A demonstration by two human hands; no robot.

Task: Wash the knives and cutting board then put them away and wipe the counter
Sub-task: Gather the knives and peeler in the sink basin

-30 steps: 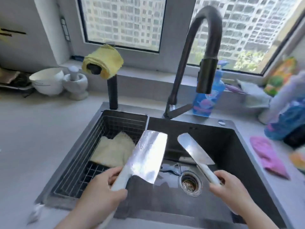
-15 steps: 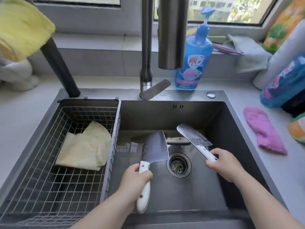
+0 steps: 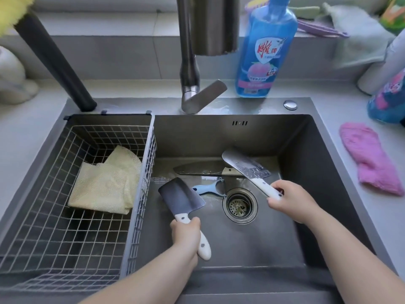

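Observation:
My left hand (image 3: 185, 234) grips the white handle of a wide cleaver (image 3: 182, 197), its dark blade low over the floor of the dark sink (image 3: 295, 150). My right hand (image 3: 291, 200) holds a second white-handled knife (image 3: 245, 166) with its blade pointing toward the sink's back wall. A third knife (image 3: 197, 168) lies flat on the sink floor behind them. A blue peeler (image 3: 210, 188) lies next to the drain (image 3: 240, 205). No cutting board is in view.
A wire basket (image 3: 65, 238) fills the sink's left part and holds a yellow cloth (image 3: 107, 185). The faucet (image 3: 192, 53) rises behind the sink. A blue soap bottle (image 3: 265, 47) stands beside the faucet. A pink cloth (image 3: 372, 159) lies on the right counter.
Both hands have lowered the knives from above the sink down into the basin. The view has dropped closer to the sink, and the peeler now shows beside the drain.

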